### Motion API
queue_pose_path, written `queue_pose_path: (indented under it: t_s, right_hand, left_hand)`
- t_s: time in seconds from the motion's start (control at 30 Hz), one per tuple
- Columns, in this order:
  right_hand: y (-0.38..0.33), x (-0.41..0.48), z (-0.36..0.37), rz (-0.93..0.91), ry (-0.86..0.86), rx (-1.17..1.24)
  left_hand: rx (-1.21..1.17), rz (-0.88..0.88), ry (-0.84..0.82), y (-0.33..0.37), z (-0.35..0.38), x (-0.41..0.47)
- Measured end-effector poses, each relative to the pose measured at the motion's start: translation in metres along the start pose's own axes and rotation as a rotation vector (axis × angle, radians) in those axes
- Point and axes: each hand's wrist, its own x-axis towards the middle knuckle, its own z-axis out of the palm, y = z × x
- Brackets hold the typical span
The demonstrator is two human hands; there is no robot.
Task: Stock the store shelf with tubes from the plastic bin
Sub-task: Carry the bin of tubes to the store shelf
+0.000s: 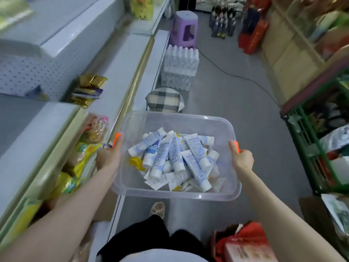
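Observation:
I carry a clear plastic bin [132,188] in front of me above the aisle floor. Several white and blue tubes [175,159] lie heaped inside it, with a yellow item among them. My left hand [109,154] grips the bin's left rim, thumb on top. The right rim is held the same way by my right hand [242,159]. The store shelf [120,61] runs along my left, with white tiers and a gold edge strip; most of its middle tier is bare.
Snack packets [88,89] lie on the shelf, and yellow bags [75,167] fill the tier below. Ahead in the aisle stand a checked stool [164,100], a pack of water bottles [180,67] and a purple stool [185,28]. A green rack [319,148] lines the right side.

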Motion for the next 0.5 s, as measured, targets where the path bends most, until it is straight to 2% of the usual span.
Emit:
queue_pose_path:
  t_s: [0.23,0.33,0.5]
  right_hand:
    - [-0.117,0.17,0.045,-0.048,-0.039,-0.041]
    - [-0.16,0.248,0.071,-0.089,-0.114,-0.091]
    - [-0.239,0.374,0.122,-0.19,-0.272,-0.191]
  left_hand:
    - [0.02,-0.07,0.068,0.106,0.121,0.089]
    - [0.001,-0.131,0.133,0.133,0.174,0.118]
    - [-0.166,-0.235,0.288,0.17,0.258,0.153]
